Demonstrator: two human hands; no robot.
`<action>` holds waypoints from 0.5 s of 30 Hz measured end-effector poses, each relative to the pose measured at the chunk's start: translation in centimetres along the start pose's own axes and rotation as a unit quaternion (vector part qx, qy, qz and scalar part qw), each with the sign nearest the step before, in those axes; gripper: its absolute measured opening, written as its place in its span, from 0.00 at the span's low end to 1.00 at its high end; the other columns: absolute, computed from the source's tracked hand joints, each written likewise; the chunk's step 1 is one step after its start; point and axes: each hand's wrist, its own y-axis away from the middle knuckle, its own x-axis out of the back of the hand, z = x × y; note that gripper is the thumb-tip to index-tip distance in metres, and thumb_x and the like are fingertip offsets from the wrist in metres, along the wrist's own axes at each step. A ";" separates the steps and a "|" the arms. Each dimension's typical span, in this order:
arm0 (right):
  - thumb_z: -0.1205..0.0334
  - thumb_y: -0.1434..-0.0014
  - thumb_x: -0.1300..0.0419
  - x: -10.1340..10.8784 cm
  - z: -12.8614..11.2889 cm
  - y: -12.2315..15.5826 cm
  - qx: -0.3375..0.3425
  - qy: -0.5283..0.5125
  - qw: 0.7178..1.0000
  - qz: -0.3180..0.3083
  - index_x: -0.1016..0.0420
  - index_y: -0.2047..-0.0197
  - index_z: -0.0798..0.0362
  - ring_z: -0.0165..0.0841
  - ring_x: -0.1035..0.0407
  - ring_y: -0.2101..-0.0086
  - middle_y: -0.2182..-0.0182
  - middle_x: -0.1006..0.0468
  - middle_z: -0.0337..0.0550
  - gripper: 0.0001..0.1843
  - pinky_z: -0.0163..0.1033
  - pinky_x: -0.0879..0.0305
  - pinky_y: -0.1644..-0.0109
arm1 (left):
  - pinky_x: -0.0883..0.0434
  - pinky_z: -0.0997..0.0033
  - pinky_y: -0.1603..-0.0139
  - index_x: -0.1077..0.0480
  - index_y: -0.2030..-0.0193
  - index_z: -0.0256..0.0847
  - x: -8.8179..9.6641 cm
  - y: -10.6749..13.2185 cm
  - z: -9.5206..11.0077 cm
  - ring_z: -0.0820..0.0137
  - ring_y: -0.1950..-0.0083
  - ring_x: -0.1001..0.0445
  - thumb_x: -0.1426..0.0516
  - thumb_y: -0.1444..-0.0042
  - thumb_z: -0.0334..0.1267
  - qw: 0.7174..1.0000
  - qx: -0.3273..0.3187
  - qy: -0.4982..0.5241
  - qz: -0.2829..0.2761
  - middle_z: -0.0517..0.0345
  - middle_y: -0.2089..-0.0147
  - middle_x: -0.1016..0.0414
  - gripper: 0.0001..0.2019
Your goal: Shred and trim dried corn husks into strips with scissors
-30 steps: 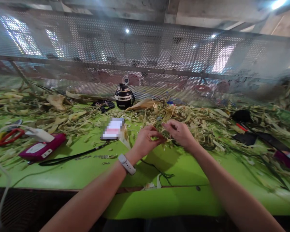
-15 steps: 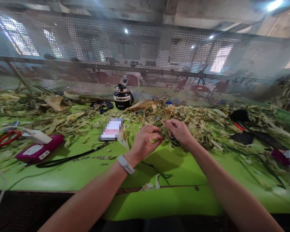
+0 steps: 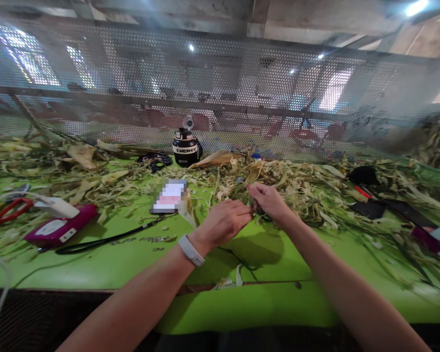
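Two bare arms reach up from the bottom of the frame, and the hands meet near the middle. The left hand (image 3: 225,222) has a white wrist band (image 3: 190,250) on it. The right hand (image 3: 269,200) is just beside it. Both have their fingers closed on a small bit of the dry leaf strips (image 3: 308,190), a messy heap that runs across the green table (image 3: 132,264). A black bottle (image 3: 186,146) stands at the back, near the middle. A pink box (image 3: 58,227) lies at the left, with red scissors (image 3: 7,208) at the left edge. A wall with tiny holes (image 3: 220,88) fills the top.
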 end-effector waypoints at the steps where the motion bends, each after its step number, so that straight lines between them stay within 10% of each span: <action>1: 0.39 0.47 0.47 0.0 0.1 0.0 -0.001 0.003 1.000 0.001 0.44 0.81 0.51 0.25 0.44 0.85 0.88 0.39 0.31 0.25 0.31 0.47 0.79 | 0.34 0.70 0.59 0.28 0.65 0.40 -0.2 0.0 -0.1 0.70 0.59 0.29 0.51 0.40 0.36 0.999 0.026 0.045 -0.006 0.55 0.62 0.24 0.11; 4: 0.41 0.45 0.49 0.1 0.3 -0.1 0.002 0.038 0.999 0.003 0.44 0.80 0.51 0.25 0.43 0.85 0.88 0.38 0.31 0.24 0.32 0.46 0.78 | 0.33 0.73 0.63 0.28 0.66 0.40 -0.7 -0.1 -0.4 0.72 0.65 0.28 0.47 0.42 0.38 0.963 0.164 0.213 0.024 0.57 0.67 0.24 0.08; 10: 0.44 0.43 0.49 0.9 1.0 -0.5 0.059 0.173 0.983 -0.004 0.42 0.80 0.52 0.26 0.37 0.82 0.86 0.37 0.32 0.23 0.32 0.45 0.74 | 0.37 0.78 0.75 0.32 0.70 0.37 -1.2 -0.5 -0.6 0.75 0.73 0.27 0.40 0.51 0.41 0.771 0.392 0.500 0.043 0.60 0.73 0.27 0.09; 15: 0.45 0.41 0.50 1.2 0.8 -0.4 0.050 0.178 0.982 -0.023 0.40 0.80 0.53 0.27 0.35 0.81 0.85 0.33 0.34 0.23 0.32 0.44 0.74 | 0.41 0.80 0.77 0.32 0.70 0.39 -1.0 -0.5 -0.4 0.74 0.71 0.26 0.38 0.55 0.46 0.725 0.431 0.537 0.030 0.61 0.72 0.27 0.13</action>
